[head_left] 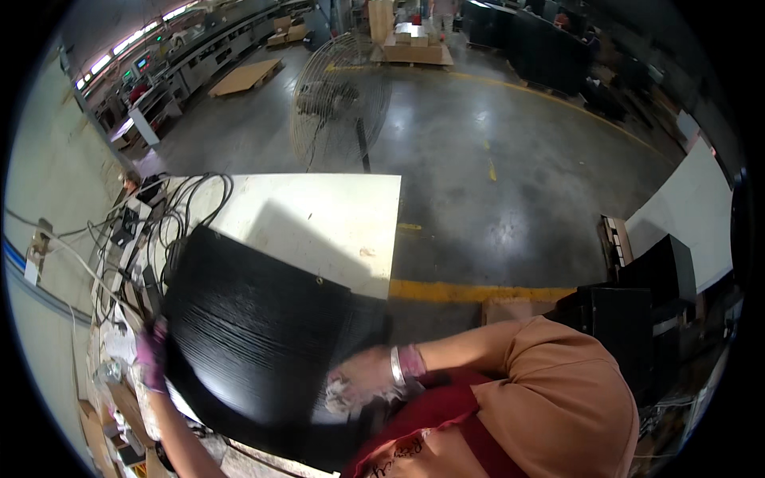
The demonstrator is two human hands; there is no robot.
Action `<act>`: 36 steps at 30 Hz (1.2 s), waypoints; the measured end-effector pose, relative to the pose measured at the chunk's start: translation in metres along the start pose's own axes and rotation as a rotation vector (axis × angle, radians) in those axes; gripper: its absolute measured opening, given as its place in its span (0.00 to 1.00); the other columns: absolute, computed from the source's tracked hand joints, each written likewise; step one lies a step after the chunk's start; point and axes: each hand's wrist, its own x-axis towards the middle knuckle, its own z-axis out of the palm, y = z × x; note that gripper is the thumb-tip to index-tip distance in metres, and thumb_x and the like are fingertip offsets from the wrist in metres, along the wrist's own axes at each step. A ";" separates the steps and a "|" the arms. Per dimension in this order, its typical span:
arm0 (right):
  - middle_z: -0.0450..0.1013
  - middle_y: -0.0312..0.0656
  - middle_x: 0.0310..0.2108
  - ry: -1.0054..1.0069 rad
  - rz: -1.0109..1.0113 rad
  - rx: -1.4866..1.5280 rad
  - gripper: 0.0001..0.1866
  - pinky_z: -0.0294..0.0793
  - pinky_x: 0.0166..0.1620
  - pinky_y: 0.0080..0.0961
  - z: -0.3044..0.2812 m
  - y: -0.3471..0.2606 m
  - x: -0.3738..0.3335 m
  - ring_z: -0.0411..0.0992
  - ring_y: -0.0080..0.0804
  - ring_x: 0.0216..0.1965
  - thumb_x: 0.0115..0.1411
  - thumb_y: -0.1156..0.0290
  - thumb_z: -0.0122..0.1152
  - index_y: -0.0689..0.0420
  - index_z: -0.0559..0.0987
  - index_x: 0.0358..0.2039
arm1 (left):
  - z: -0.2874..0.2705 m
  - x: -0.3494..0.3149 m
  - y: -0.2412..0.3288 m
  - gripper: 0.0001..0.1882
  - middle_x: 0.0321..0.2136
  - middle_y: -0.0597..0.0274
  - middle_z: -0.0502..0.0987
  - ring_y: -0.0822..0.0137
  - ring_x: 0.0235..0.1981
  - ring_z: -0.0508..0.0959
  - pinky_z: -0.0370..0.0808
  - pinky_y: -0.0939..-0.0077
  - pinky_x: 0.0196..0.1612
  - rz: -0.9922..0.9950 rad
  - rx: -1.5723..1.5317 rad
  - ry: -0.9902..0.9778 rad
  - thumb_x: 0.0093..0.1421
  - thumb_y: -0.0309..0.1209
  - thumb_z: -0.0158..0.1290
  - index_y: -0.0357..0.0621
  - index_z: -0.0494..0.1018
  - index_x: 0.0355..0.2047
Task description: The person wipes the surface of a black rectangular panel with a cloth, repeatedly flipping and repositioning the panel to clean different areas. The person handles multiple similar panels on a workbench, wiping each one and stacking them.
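Observation:
A black wood-grain panel (pixel 255 319) lies tilted across a white-topped table (pixel 358 207) in front of me, its surface glossy with streaky grain. My left hand (pixel 151 354), in a purple glove, grips the panel's left edge. Over the near right part of the panel, my right hand (pixel 368 374) holds a crumpled whitish rag (pixel 343 396) against the surface. That hand is slightly blurred, and a pale band circles its wrist. A small hole shows near the panel's far edge.
Black cables (pixel 191 199) lie looped at the table's far left, beside a pale wall (pixel 48 151). A large caged fan (pixel 339 99) stands beyond the table. Black boards (pixel 617 319) are stacked at my right, near a large white sheet (pixel 689 215).

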 end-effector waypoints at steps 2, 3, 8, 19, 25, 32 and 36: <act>0.78 0.46 0.40 -0.040 0.072 -0.137 0.31 0.77 0.43 0.34 -0.012 -0.011 0.005 0.77 0.40 0.40 0.60 0.50 0.54 0.50 0.66 0.61 | -0.083 -0.001 0.082 0.22 0.36 0.45 0.78 0.53 0.41 0.78 0.72 0.60 0.44 -0.060 0.290 0.022 0.61 0.46 0.55 0.39 0.74 0.43; 0.78 0.46 0.41 0.014 0.054 -0.103 0.32 0.76 0.45 0.33 -0.017 -0.019 0.007 0.77 0.40 0.41 0.59 0.49 0.56 0.51 0.68 0.60 | -0.115 -0.013 0.067 0.20 0.34 0.47 0.78 0.53 0.38 0.78 0.72 0.60 0.41 0.099 0.179 0.284 0.61 0.45 0.56 0.40 0.72 0.41; 0.74 0.44 0.48 0.226 -0.027 0.126 0.29 0.71 0.54 0.27 -0.066 -0.045 -0.032 0.72 0.30 0.49 0.58 0.54 0.60 0.60 0.71 0.54 | -0.167 -0.102 0.228 0.14 0.30 0.50 0.77 0.50 0.32 0.79 0.74 0.64 0.34 0.381 0.252 -0.022 0.54 0.34 0.60 0.39 0.73 0.36; 0.76 0.49 0.40 0.224 0.178 -0.889 0.26 0.74 0.44 0.29 -0.084 0.059 -0.127 0.74 0.41 0.39 0.58 0.53 0.61 0.60 0.75 0.48 | 0.028 -0.311 0.244 0.11 0.25 0.56 0.72 0.55 0.21 0.77 0.71 0.58 0.22 0.439 0.220 -0.419 0.61 0.41 0.49 0.48 0.71 0.33; 0.76 0.49 0.42 0.666 0.197 -0.586 0.22 0.74 0.45 0.29 -0.088 0.007 -0.142 0.76 0.39 0.42 0.58 0.60 0.59 0.60 0.75 0.49 | 0.045 -0.254 0.185 0.18 0.41 0.52 0.74 0.49 0.41 0.76 0.73 0.55 0.43 0.426 0.144 -0.196 0.61 0.43 0.51 0.44 0.70 0.44; 0.74 0.39 0.44 0.681 -0.752 -0.804 0.12 0.75 0.44 0.39 0.120 -0.083 -0.017 0.71 0.36 0.47 0.54 0.69 0.55 0.49 0.79 0.39 | 0.090 -0.230 0.094 0.29 0.65 0.53 0.57 0.50 0.67 0.55 0.48 0.54 0.67 0.176 0.382 -0.089 0.66 0.47 0.44 0.56 0.57 0.65; 0.71 0.39 0.49 0.389 -0.727 -0.806 0.18 0.71 0.52 0.40 0.145 -0.035 0.007 0.70 0.41 0.52 0.53 0.73 0.50 0.49 0.77 0.45 | 0.092 -0.230 0.090 0.29 0.66 0.54 0.57 0.50 0.67 0.55 0.48 0.53 0.67 0.190 0.372 -0.068 0.67 0.48 0.42 0.58 0.57 0.66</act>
